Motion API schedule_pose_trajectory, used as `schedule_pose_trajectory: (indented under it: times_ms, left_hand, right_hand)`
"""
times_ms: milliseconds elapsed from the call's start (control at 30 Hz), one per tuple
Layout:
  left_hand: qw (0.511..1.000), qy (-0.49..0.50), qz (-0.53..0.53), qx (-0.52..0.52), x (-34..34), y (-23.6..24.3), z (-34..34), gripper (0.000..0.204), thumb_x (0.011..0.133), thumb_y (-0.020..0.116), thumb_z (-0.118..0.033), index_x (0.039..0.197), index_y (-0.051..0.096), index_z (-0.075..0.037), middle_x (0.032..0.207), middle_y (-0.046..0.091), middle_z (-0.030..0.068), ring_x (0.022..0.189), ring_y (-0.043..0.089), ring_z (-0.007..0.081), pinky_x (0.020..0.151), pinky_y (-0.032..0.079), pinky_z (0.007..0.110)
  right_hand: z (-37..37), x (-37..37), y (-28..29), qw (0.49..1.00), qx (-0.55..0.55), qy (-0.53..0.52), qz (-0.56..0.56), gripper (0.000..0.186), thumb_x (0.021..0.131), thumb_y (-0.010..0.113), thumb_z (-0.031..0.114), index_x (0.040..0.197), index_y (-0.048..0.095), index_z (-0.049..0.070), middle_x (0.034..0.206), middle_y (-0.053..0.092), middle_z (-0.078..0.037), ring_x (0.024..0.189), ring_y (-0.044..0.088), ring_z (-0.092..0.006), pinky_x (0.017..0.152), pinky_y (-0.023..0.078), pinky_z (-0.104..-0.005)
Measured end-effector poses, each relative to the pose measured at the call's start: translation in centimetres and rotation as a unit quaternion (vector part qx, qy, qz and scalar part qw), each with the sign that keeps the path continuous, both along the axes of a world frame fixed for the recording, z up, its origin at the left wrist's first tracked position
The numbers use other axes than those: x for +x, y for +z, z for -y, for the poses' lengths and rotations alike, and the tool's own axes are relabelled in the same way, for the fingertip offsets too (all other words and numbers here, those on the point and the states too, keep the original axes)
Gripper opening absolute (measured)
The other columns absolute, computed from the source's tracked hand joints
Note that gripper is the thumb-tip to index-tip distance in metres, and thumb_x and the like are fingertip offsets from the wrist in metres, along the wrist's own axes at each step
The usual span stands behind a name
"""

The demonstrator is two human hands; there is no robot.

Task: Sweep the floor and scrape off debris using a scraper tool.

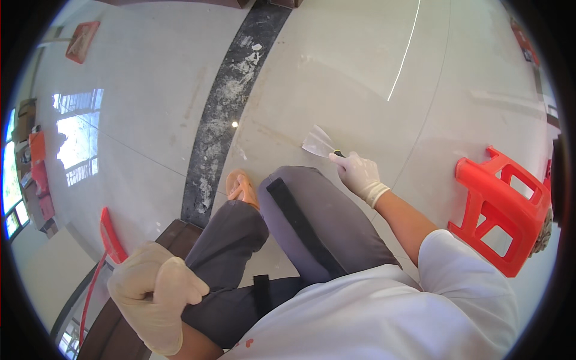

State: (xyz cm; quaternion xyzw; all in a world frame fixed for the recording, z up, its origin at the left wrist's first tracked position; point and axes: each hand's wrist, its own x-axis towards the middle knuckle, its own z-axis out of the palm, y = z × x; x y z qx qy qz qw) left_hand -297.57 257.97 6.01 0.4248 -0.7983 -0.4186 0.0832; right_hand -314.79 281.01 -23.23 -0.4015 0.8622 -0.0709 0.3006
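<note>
My right hand (360, 177), in a pale glove, grips the dark handle of a wide metal scraper (318, 141), its blade at or just above the pale tiled floor (306, 90). My left hand (153, 294), also gloved, is curled closed beside my left leg at lower left; any contents are hidden. A dark strip (216, 144) with white flaky residue crosses the tiles left of the scraper. My bent knee and my sandalled foot (241, 187) are between the hands.
A red plastic stool (504, 234) stands at my right. A red long-handled tool (111, 237) lies at left, near a brown ledge (102, 336). An orange dustpan-like item (81, 42) is at upper left, and boxes (33, 174) line the far left.
</note>
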Motion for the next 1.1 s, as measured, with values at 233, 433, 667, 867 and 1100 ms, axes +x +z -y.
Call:
schedule_pose_trajectory:
  times_ms: [233,433,667,867,1100]
  left_hand:
    - [0.997,0.065,0.013,0.039,-0.1,0.7,-0.4,0.040,0.083,0.049,-0.009,0.043,0.043,-0.003,0.044,0.047,0.0063,0.041,0.040,0.0094,0.042,0.023,0.024]
    - [1.000,-0.001,0.024,-0.011,0.6,0.2,0.3,0.041,0.082,0.051,-0.011,0.042,0.042,-0.003,0.044,0.048,0.0061,0.042,0.040,0.0099,0.042,0.023,0.025]
    - [1.000,0.002,0.001,-0.002,0.3,0.0,-0.3,0.039,0.080,0.051,-0.008,0.042,0.043,-0.003,0.043,0.049,0.0062,0.041,0.039,0.0100,0.043,0.025,0.026]
    - [0.998,0.043,0.020,0.033,0.5,0.9,0.2,0.022,0.065,0.050,0.003,0.044,0.051,-0.004,0.046,0.056,0.0029,0.045,0.044,0.0120,0.049,0.035,0.027]
    - [0.999,0.021,0.043,0.005,0.5,-0.2,-0.3,0.039,0.083,0.051,-0.008,0.044,0.045,-0.002,0.044,0.046,0.0063,0.040,0.042,0.0106,0.041,0.026,0.025]
  right_hand:
    - [-1.3,0.1,0.2,1.000,0.009,0.001,-0.010,0.025,0.088,0.049,0.018,0.107,0.063,0.026,0.075,0.057,-0.014,0.064,0.059,-0.0333,0.055,0.047,-0.0441]
    - [-1.4,-0.6,0.6,0.999,0.038,0.013,0.021,0.029,0.088,0.047,0.018,0.110,0.063,0.026,0.077,0.058,-0.015,0.067,0.060,-0.0335,0.057,0.048,-0.0441]
    - [1.6,0.1,-0.4,1.000,-0.004,0.002,0.002,0.027,0.087,0.050,0.019,0.108,0.064,0.026,0.076,0.058,-0.014,0.067,0.060,-0.0326,0.058,0.048,-0.0434]
    - [-1.0,0.7,0.6,0.999,0.039,-0.008,0.013,0.028,0.087,0.050,0.019,0.111,0.064,0.027,0.079,0.058,-0.014,0.069,0.060,-0.0327,0.059,0.047,-0.0436]
    - [-1.6,0.2,-0.2,0.999,0.026,0.012,0.027,0.033,0.087,0.047,0.015,0.115,0.059,0.028,0.085,0.059,-0.015,0.071,0.061,-0.0324,0.061,0.048,-0.0446]
